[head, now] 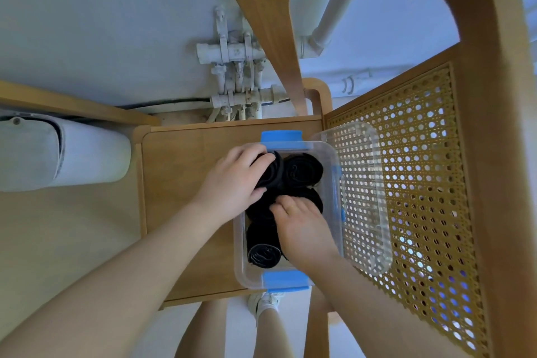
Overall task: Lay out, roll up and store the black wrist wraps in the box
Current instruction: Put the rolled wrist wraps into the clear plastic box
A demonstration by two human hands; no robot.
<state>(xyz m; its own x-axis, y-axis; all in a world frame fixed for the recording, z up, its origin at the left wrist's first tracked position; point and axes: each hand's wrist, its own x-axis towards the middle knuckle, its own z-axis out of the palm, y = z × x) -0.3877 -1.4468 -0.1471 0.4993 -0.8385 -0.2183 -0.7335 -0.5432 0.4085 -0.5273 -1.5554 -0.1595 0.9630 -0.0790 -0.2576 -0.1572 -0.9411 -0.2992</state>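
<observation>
Box (241, 256), clear plastic with blue clips at near and far ends, sits on the wooden tabletop (180, 183). Left hand (232, 180) reaches over the far-left corner; its fingers (255, 154) curl around one rolled black wrist wrap (271, 171) and grip it at the rim. Right hand (305, 229) is inside the box, fingers bent, pressing on the rolls in the middle. Further rolls lie inside: one far right (303, 170), one near left (263, 253). Clear lid (366, 197) stands tilted beside the box, against a cane chair back (421, 168).
</observation>
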